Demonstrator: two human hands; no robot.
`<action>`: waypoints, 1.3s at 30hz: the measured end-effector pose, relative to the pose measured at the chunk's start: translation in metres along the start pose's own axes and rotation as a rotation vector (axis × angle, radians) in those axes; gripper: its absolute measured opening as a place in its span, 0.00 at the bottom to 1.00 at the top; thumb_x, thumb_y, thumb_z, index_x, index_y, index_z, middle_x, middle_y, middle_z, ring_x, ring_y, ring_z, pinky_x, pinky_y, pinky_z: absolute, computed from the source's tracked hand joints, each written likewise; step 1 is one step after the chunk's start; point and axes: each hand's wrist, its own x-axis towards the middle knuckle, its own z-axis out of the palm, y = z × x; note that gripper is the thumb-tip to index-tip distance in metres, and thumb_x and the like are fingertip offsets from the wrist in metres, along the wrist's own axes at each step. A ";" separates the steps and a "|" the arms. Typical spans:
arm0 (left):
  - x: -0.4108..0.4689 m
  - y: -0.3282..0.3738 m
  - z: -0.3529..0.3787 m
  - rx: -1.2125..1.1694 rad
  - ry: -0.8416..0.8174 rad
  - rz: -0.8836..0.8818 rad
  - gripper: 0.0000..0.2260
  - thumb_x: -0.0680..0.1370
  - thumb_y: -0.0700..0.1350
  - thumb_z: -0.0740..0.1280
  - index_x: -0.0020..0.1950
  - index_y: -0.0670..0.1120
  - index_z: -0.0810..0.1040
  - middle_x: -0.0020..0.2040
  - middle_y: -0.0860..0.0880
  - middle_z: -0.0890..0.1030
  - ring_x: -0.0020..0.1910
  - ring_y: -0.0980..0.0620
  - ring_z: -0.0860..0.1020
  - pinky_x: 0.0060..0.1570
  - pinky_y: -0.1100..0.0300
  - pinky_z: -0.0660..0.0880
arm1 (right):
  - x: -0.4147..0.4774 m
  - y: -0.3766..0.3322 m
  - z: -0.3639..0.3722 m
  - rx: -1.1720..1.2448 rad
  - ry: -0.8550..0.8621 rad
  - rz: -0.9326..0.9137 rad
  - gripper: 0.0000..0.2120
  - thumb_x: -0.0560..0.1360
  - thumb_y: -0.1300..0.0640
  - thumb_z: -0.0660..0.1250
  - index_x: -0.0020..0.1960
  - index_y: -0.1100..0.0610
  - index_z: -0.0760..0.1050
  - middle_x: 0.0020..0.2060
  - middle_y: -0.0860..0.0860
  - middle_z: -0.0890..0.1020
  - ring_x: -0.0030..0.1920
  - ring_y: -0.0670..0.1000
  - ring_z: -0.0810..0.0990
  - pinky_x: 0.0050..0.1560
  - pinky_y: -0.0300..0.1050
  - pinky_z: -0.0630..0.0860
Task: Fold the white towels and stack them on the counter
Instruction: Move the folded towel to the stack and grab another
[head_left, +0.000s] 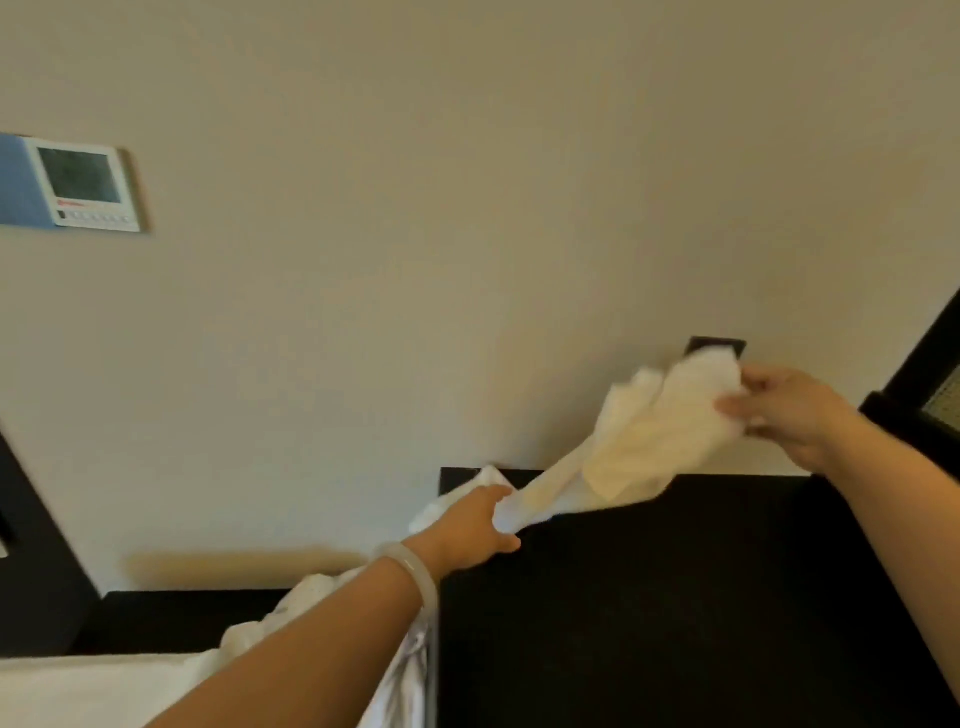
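A white towel (649, 436) hangs stretched in the air above the dark counter (675, 597), bunched and crumpled. My left hand (478, 525) grips its lower left end near the counter's back left corner. My right hand (789, 410) pinches its upper right edge, higher up and close to the wall. More white cloth (322, 603) lies heaped below my left forearm, beside the counter's left side. A pale bangle sits on my left wrist.
A beige wall fills most of the view, with a control panel (85, 184) at the upper left and a dark wall plate (717, 345) behind the towel. Dark furniture stands at the left edge (31, 545) and a dark frame (924, 374) at the right.
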 end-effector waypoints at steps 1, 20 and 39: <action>0.005 0.006 0.018 0.042 0.008 -0.011 0.27 0.78 0.46 0.70 0.75 0.50 0.65 0.70 0.47 0.71 0.69 0.45 0.70 0.70 0.55 0.66 | 0.005 0.030 -0.013 -0.146 0.043 0.082 0.12 0.74 0.71 0.67 0.48 0.54 0.79 0.54 0.59 0.82 0.54 0.58 0.80 0.56 0.56 0.77; 0.000 -0.001 0.084 0.703 0.015 -0.013 0.15 0.83 0.55 0.56 0.59 0.50 0.78 0.59 0.51 0.75 0.56 0.52 0.72 0.62 0.57 0.67 | -0.037 0.223 -0.026 -0.848 -0.139 0.148 0.07 0.70 0.65 0.68 0.43 0.57 0.83 0.45 0.59 0.83 0.46 0.60 0.82 0.49 0.52 0.77; 0.071 0.017 0.075 0.529 0.201 -0.221 0.07 0.80 0.51 0.66 0.50 0.47 0.77 0.46 0.49 0.79 0.43 0.51 0.78 0.44 0.59 0.76 | 0.038 0.235 -0.064 -0.831 -0.484 -0.011 0.12 0.71 0.59 0.73 0.36 0.47 0.73 0.37 0.43 0.77 0.40 0.43 0.77 0.42 0.33 0.72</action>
